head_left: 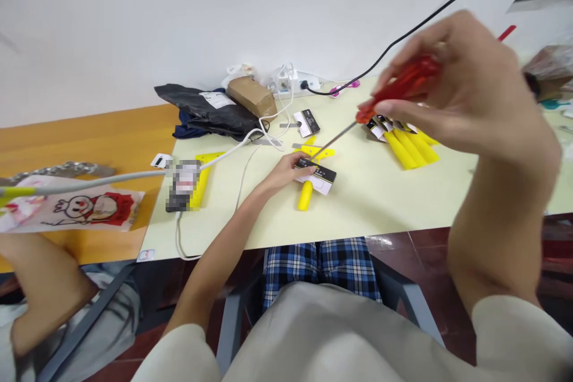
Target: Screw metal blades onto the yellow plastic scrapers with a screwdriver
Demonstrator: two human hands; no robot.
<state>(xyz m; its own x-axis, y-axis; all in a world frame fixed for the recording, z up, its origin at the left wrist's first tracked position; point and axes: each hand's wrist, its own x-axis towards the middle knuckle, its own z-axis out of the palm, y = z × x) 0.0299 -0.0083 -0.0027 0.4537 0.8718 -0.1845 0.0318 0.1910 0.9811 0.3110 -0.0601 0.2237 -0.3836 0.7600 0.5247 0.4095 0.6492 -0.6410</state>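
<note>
My right hand (pixel 470 89) is raised over the table, its fingers wrapped round the red handle of a screwdriver (pixel 405 88). The long metal shaft slants down to the left, and its tip ends at or close to a yellow scraper (pixel 305 196) lying on the table. A black and white card (pixel 323 178) lies across the scraper's handle. My left hand (pixel 290 168) holds the scraper and card down, thumb on the card; the other fingers are partly hidden. Whether the tip sits in a screw is too small to tell.
Several yellow-handled scrapers (pixel 405 149) with cards lie at the right. Another card with a blade (pixel 308 123) lies behind. A phone (pixel 182 186) on a yellow tool, white cables, a black bag (pixel 215 110) and a power strip (pixel 293 80) surround the work. A co-worker's arm (pixel 45 280) is at left.
</note>
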